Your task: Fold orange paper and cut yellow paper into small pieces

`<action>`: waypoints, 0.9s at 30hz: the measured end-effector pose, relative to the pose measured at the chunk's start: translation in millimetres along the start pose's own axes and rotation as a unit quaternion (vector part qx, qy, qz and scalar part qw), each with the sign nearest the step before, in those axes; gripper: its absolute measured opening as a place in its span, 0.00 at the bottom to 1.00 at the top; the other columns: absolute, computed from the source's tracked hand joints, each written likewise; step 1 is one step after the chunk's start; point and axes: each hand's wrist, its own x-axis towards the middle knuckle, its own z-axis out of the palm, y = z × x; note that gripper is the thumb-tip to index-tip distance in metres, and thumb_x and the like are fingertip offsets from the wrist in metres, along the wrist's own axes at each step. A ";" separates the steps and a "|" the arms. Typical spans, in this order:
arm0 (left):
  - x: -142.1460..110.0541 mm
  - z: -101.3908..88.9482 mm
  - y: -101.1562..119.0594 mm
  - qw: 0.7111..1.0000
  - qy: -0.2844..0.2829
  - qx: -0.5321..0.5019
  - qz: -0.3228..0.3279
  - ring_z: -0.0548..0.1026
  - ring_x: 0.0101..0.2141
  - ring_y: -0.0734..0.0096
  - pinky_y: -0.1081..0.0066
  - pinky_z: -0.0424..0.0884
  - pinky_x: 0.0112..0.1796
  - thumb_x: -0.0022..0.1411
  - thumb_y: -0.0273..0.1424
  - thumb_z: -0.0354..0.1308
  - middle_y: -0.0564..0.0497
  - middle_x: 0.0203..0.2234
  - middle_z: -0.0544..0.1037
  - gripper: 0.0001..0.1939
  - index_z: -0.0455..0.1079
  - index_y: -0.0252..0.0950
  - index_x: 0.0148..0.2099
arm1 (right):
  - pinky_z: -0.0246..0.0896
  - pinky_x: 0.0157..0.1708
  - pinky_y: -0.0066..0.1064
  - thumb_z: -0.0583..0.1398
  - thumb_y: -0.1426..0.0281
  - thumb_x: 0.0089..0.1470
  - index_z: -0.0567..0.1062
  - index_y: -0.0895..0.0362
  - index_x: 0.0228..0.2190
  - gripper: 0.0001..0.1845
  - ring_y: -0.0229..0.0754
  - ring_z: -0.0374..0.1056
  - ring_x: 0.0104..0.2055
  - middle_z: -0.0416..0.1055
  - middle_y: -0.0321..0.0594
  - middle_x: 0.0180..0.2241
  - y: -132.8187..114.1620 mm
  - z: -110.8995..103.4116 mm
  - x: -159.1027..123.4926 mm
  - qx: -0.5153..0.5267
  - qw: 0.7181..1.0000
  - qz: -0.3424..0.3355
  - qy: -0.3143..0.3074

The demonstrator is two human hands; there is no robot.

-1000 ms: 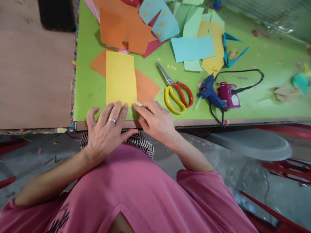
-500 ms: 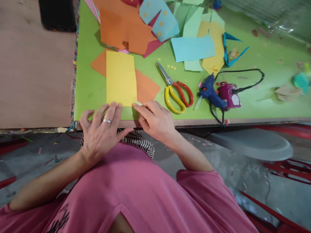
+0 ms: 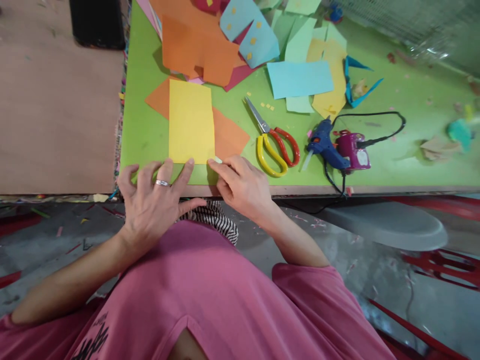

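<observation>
A rectangular sheet of yellow paper [image 3: 191,122] lies flat near the table's front edge, over a piece of orange paper [image 3: 230,132]. My left hand [image 3: 152,195] is open, fingers spread, some fingertips touching the sheet's near edge; a ring is on one finger. At the near right corner, my right hand [image 3: 243,187] presses the paper with its index finger while the other fingers curl in. A tiny pale bit [image 3: 218,160] shows beside that fingertip. To the right lie scissors [image 3: 268,135] with one red and one yellow handle, blades pointing away.
A blue glue gun [image 3: 325,142] with a black cord lies beside a magenta box [image 3: 354,150]. Orange card [image 3: 195,45], light blue paper [image 3: 300,80] and green pieces cover the back. A phone [image 3: 96,22] rests far left. A grey stool [image 3: 386,225] stands below the table.
My left hand has slid slightly left along the near edge, its fingers spreading wider. My right hand stays at the corner. The whole view has shifted a little.
</observation>
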 end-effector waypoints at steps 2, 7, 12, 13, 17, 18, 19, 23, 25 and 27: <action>-0.1 -0.5 0.6 1.000 -0.001 -0.018 -0.005 0.70 0.57 0.37 0.35 0.52 0.60 0.67 0.59 0.51 0.36 0.58 0.74 0.38 0.61 0.48 0.73 | 0.67 0.37 0.34 0.51 0.76 0.66 0.76 0.57 0.56 0.22 0.44 0.69 0.42 0.75 0.45 0.42 -0.5 -1.0 0.0 0.002 1.000 0.007 -0.013; -3.6 -0.3 -0.5 0.999 0.020 -0.029 -0.001 0.68 0.60 0.36 0.35 0.51 0.61 0.68 0.56 0.53 0.36 0.65 0.70 0.40 0.53 0.48 0.75 | 0.67 0.38 0.34 0.51 0.76 0.66 0.75 0.56 0.57 0.22 0.44 0.69 0.43 0.75 0.45 0.43 -2.0 -2.8 0.3 0.004 0.999 0.021 -0.032; -10.5 -3.5 -6.2 1.000 0.002 -0.017 -0.014 0.68 0.61 0.35 0.34 0.51 0.61 0.68 0.54 0.55 0.36 0.66 0.69 0.43 0.48 0.46 0.77 | 0.66 0.37 0.33 0.50 0.76 0.66 0.75 0.56 0.57 0.23 0.44 0.69 0.42 0.75 0.45 0.42 -1.8 -2.7 0.5 0.003 1.000 0.017 -0.026; -12.5 -4.7 -8.5 1.000 0.001 -0.014 -0.015 0.68 0.61 0.35 0.33 0.51 0.61 0.68 0.54 0.55 0.36 0.66 0.69 0.43 0.47 0.46 0.77 | 0.66 0.36 0.33 0.50 0.76 0.66 0.75 0.56 0.56 0.22 0.43 0.69 0.42 0.75 0.44 0.42 -1.7 -2.6 0.5 0.002 1.000 0.015 -0.021; -19.6 -11.2 -19.7 0.999 0.003 -0.012 -0.033 0.67 0.62 0.32 0.31 0.50 0.60 0.69 0.53 0.55 0.35 0.66 0.69 0.43 0.45 0.47 0.78 | 0.66 0.37 0.32 0.50 0.76 0.66 0.76 0.57 0.56 0.22 0.43 0.69 0.42 0.75 0.44 0.42 -0.9 -1.8 0.0 0.001 1.000 0.006 -0.011; -20.2 -12.7 -21.9 0.999 0.004 -0.012 -0.036 0.66 0.63 0.32 0.31 0.50 0.61 0.69 0.53 0.55 0.36 0.66 0.69 0.42 0.47 0.48 0.78 | 0.66 0.37 0.33 0.50 0.76 0.66 0.75 0.57 0.56 0.22 0.43 0.69 0.42 0.75 0.45 0.42 -0.7 -1.4 -0.1 0.003 1.000 0.006 -0.013; -19.9 -13.8 -23.2 0.999 0.007 -0.010 -0.038 0.66 0.63 0.32 0.32 0.50 0.61 0.68 0.53 0.55 0.36 0.66 0.69 0.42 0.48 0.48 0.77 | 0.66 0.36 0.33 0.50 0.76 0.66 0.75 0.57 0.56 0.22 0.44 0.69 0.42 0.75 0.45 0.43 -0.4 -1.1 -0.2 0.004 1.000 0.007 -0.016; -11.2 -10.5 -15.2 0.999 0.038 0.001 -0.020 0.67 0.63 0.36 0.38 0.52 0.62 0.68 0.55 0.54 0.35 0.66 0.68 0.43 0.48 0.45 0.77 | 0.65 0.35 0.33 0.51 0.76 0.65 0.75 0.57 0.57 0.22 0.44 0.69 0.42 0.75 0.45 0.43 0.2 -0.1 0.0 -0.005 1.000 0.003 -0.016; -4.5 -3.6 -5.0 0.999 0.049 -0.002 0.022 0.68 0.63 0.39 0.42 0.54 0.63 0.70 0.55 0.52 0.34 0.66 0.69 0.43 0.46 0.41 0.78 | 0.65 0.35 0.33 0.52 0.75 0.66 0.75 0.57 0.56 0.22 0.44 0.69 0.42 0.75 0.45 0.42 -0.6 -0.3 0.6 -0.007 1.000 -0.002 -0.011; 1.4 4.2 5.3 0.997 0.042 -0.011 0.066 0.70 0.62 0.42 0.47 0.55 0.63 0.71 0.55 0.49 0.35 0.65 0.71 0.43 0.47 0.38 0.77 | 0.65 0.36 0.33 0.52 0.75 0.66 0.75 0.57 0.56 0.21 0.44 0.69 0.42 0.75 0.45 0.42 -2.0 -1.1 0.9 -0.006 1.000 0.002 -0.014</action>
